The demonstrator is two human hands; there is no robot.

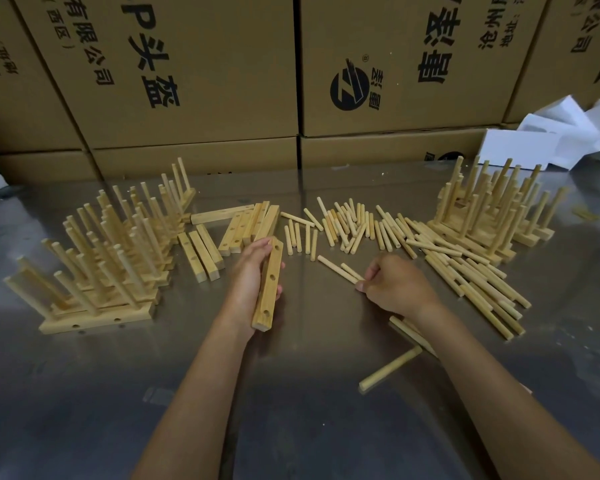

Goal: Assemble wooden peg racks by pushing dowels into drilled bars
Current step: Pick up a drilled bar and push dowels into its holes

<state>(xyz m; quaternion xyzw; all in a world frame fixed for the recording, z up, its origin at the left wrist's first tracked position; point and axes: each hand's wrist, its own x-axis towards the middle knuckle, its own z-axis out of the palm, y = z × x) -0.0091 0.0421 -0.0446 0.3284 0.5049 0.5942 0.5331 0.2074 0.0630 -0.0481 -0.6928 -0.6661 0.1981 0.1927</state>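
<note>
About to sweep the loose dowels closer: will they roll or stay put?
The dowels are round and lie on a smooth, shiny table, so they would probably roll and scatter. They look stiff and light, so a gentle push should do.

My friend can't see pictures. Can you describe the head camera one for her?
A person's left hand holds a wooden bar with holes, while the right hand pinches dowels on a shiny metal table. Finished peg racks stand at both sides, with cardboard boxes behind.
</note>
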